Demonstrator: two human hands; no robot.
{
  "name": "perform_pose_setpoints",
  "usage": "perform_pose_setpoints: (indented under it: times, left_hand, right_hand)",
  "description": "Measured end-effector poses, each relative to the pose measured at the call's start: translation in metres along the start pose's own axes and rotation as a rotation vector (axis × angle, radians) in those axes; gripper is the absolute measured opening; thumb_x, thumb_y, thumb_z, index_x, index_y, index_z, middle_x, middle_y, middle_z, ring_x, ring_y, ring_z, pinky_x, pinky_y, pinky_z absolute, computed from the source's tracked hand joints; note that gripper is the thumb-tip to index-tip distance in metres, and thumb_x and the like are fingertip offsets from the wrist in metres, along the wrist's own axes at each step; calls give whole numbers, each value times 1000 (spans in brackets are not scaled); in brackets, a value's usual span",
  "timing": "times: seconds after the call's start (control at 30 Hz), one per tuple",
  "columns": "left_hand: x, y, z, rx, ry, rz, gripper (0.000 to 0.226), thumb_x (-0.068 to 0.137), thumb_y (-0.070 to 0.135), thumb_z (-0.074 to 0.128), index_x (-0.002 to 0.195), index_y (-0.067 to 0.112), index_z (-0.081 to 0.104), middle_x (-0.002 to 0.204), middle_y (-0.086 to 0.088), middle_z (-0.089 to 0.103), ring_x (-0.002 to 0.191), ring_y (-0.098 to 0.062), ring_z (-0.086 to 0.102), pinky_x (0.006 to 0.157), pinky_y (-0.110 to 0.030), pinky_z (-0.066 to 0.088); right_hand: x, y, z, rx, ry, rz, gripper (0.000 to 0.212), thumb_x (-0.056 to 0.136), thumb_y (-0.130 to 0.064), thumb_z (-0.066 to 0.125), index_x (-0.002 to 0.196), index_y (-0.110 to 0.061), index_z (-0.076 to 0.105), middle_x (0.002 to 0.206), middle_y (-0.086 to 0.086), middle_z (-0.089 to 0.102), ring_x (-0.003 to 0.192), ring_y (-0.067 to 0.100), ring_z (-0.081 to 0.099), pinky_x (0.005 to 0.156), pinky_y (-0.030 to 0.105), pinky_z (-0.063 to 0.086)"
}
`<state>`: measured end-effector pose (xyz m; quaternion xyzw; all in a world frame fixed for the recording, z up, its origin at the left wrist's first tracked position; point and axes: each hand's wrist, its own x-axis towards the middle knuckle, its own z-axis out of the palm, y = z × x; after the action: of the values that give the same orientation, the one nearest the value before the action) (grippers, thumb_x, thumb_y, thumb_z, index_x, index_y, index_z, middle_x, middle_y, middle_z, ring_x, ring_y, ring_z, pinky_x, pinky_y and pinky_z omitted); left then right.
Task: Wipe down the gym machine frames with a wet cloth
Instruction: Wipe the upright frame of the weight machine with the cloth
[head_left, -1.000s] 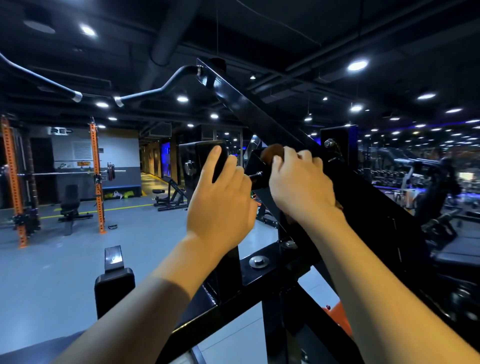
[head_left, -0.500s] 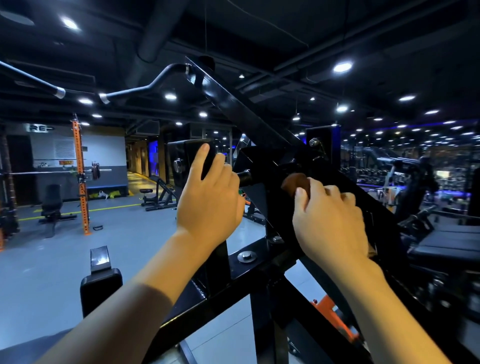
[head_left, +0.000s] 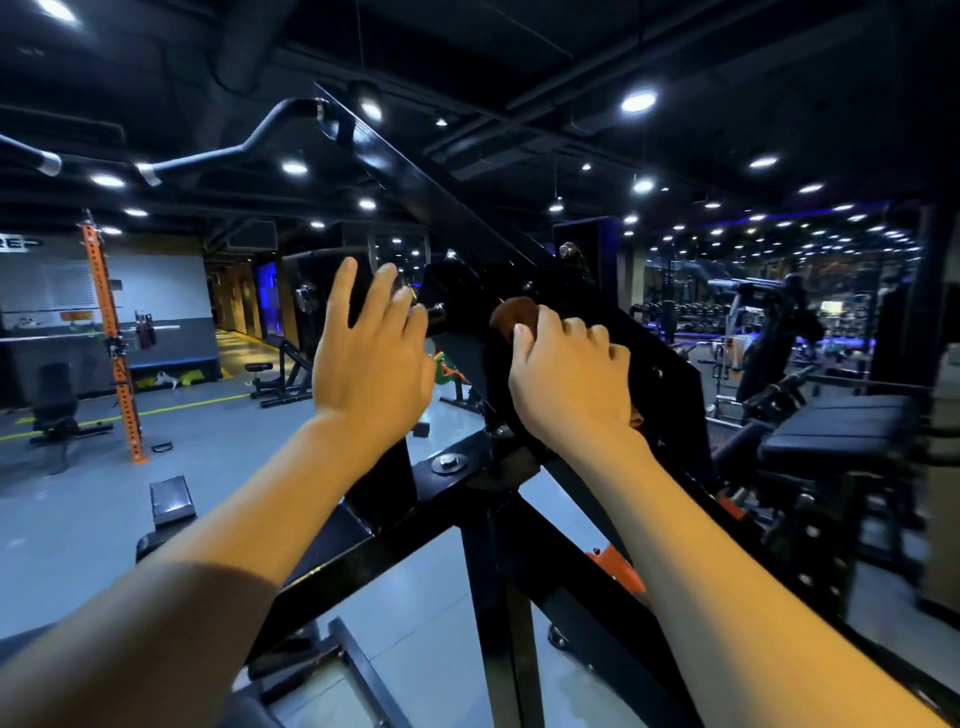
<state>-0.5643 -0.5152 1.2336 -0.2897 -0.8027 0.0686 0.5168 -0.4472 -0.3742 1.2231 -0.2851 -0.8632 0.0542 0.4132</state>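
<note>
Brown cloth (head_left: 514, 316) under right hand (head_left: 569, 379) on black frame (head_left: 654, 374), left hand (head_left: 371, 358) beside

Dark gym hall here, black ceiling (head_left: 519, 47) dotted with round spotlights, grey floor (head_left: 83, 499) marked by a yellow line. An orange rack upright (head_left: 111, 343) stands left before a grey-and-white wall (head_left: 156, 291), a black bench (head_left: 54, 405) beside it. Right side glows blue, a padded black bench (head_left: 841, 426) close by.

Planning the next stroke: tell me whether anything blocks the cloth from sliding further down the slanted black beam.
Nothing visible does. The right hand presses the brown cloth on the slanted beam, whose face below looks bare.
</note>
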Motion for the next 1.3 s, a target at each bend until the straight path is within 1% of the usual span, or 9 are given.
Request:
perform_pose_setpoints:
  times: [0.2,0.33,0.47,0.6,0.8,0.9,1.0,1.17,1.3]
  left_hand:
    - [-47,94,-15,-1139,-76,-230,54,104,2,40,156,17,40,165,4,33,154,-11,24,127,-33,21]
    - [-81,152,-42,-1512,-74,-494,50,110,8,38,157,23,37,166,17,23,146,8,21,120,-14,23]
    - [-103,187,-57,-1627,-92,-649,47,109,7,38,154,21,43,162,18,26,143,7,34,116,-12,31]
    - [-124,212,-77,-1593,-124,-674,48,109,5,37,155,19,42,162,13,31,128,22,27,97,9,19]
    - [-154,243,-100,-1529,-140,-686,48,108,5,43,155,18,43,162,5,35,145,-1,30,98,10,19]
    - [-166,263,-107,-1531,-127,-707,49,108,7,46,155,18,42,163,4,34,148,-8,32,118,-14,31]
    - [-184,285,-119,-1588,-123,-733,51,107,8,49,156,19,41,163,6,33,147,-7,34,120,-33,38]
    - [-215,317,-149,-1664,-145,-748,56,106,3,49,159,16,36,165,1,29,122,20,31,100,3,33]
    - [-234,339,-171,-1702,-206,-760,60,106,2,48,161,18,31,168,2,23,135,6,36,93,7,32]
  right_hand:
    - [-52,53,-14,16,5,-18,55,110,-43,26,157,-16,38,145,5,57,136,29,42,105,45,39]
    - [-78,81,-16,45,44,-50,54,110,-43,32,156,-15,42,141,2,61,136,24,43,105,40,42]
    - [-102,106,-17,70,60,-111,53,111,-39,36,155,-11,42,142,5,59,134,25,42,109,37,40]
    - [-118,124,-21,110,25,-127,53,111,-38,38,157,-12,40,152,5,52,140,24,39,112,40,41]
    - [-161,162,-38,152,-14,-87,53,110,-42,37,157,-17,40,154,1,52,138,29,42,104,48,47]
    - [-187,186,-49,174,-25,-70,51,110,-42,38,156,-20,41,147,-2,56,129,28,45,97,45,48]
    - [-215,211,-58,177,-32,-90,44,110,-41,38,149,-24,46,137,-4,62,113,27,47,87,41,46]
    - [-262,257,-67,188,-50,-36,46,109,-45,35,146,-23,49,124,-2,64,106,31,53,82,46,47]
    - [-301,294,-77,198,-46,35,49,109,-43,38,153,-22,45,124,2,65,105,32,54,86,50,49]
